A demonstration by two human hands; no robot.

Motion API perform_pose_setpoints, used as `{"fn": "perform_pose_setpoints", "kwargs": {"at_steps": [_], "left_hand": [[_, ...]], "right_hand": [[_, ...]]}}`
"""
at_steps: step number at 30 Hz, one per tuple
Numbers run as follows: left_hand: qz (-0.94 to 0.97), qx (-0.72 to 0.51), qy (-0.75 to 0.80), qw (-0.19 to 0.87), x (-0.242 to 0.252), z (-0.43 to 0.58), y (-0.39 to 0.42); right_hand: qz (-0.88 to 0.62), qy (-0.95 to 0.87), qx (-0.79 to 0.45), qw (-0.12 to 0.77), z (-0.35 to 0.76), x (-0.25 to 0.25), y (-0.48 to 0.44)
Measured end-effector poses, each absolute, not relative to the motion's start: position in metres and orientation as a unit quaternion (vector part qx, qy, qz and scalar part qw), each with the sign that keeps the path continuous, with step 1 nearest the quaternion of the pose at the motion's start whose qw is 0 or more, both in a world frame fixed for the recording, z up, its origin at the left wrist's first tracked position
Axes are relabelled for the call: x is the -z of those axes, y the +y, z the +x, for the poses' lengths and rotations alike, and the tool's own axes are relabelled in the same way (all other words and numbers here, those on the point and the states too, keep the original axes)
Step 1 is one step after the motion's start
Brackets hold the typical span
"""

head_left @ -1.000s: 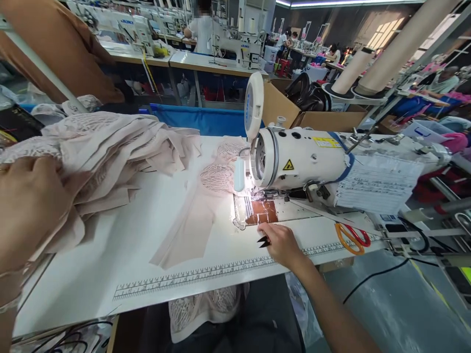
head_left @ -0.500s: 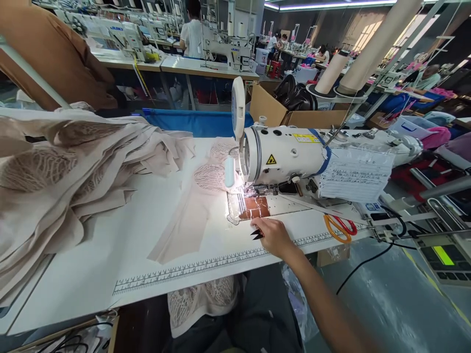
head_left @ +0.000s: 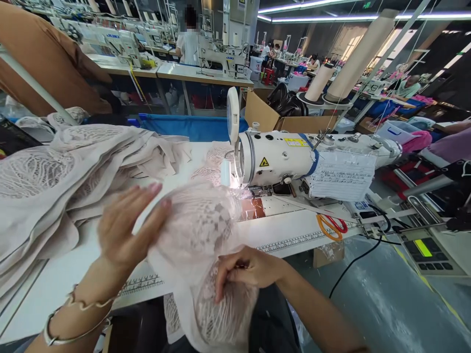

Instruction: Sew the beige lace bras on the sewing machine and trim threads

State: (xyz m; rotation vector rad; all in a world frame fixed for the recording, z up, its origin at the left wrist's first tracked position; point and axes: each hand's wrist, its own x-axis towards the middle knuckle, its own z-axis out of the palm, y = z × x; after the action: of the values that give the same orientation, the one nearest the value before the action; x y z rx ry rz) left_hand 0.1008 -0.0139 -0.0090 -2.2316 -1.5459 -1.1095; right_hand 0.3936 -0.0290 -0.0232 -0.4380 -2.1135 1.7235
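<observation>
A pale pink lace piece (head_left: 198,220), blurred by motion, stretches from beside the sewing machine (head_left: 275,157) down over the table's front edge. At its left side is my left hand (head_left: 128,225), fingers spread, with the thumb close to the fabric's edge. My right hand (head_left: 250,269) is curled over the lower lace part, its fingers bent together; what lies between them is hidden. Another lace piece (head_left: 208,174) lies flat behind, beside the lit needle area. To the left a heap of similar pieces (head_left: 84,162) covers the table.
Orange and red scissors (head_left: 329,227) lie at the right on the table (head_left: 294,223) by the printed ruler. Behind the machine stands a cardboard box (head_left: 259,110) with black items. A person in brown (head_left: 47,54) is at the upper left. Thread cones (head_left: 320,83) stand behind.
My left hand has come into view. My right hand has moved left and down onto the lace, and the black-tipped tool it held no longer shows. A lace piece is now raised in front.
</observation>
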Motion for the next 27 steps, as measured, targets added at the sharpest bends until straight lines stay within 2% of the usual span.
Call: {"fn": "perform_pose_setpoints", "kwargs": {"at_steps": [3,5,6,9,11,14,16,19,22,27], "left_hand": [[-0.713,0.317,-0.597,0.184,0.031,0.117,0.001],[-0.701,0.284,-0.639,0.137,0.05,0.129,-0.007],[-0.712,0.284,-0.638,0.075,0.06,0.136,-0.016],[-0.745,0.296,-0.527,-0.282,0.077,0.164,-0.051],[-0.671,0.298,-0.48,-0.48,0.078,0.182,-0.068],[-0.45,0.367,-0.487,-0.652,0.071,0.199,-0.077],[-0.333,0.43,-0.486,-0.684,0.069,0.203,-0.076],[-0.294,0.456,-0.476,-0.692,0.07,0.203,-0.074],[-0.348,0.397,-0.481,-0.7,0.071,0.2,-0.072],[-0.502,0.292,-0.548,-0.602,0.073,0.197,-0.061]], "right_hand": [[-0.321,-0.748,-0.54,0.214,0.398,0.037,-0.035],[-0.41,-0.749,-0.474,0.215,0.402,0.046,-0.038],[-0.43,-0.744,-0.462,0.218,0.403,0.05,-0.039],[-0.43,-0.709,-0.488,0.272,0.398,0.058,-0.042],[-0.424,-0.678,-0.504,0.327,0.391,0.065,-0.043],[-0.467,-0.617,-0.482,0.411,0.379,0.077,-0.042],[-0.513,-0.571,-0.458,0.449,0.373,0.084,-0.04],[-0.549,-0.56,-0.44,0.436,0.37,0.092,-0.035],[-0.546,-0.596,-0.431,0.401,0.371,0.095,-0.033],[-0.522,-0.639,-0.449,0.344,0.377,0.092,-0.03]]}}
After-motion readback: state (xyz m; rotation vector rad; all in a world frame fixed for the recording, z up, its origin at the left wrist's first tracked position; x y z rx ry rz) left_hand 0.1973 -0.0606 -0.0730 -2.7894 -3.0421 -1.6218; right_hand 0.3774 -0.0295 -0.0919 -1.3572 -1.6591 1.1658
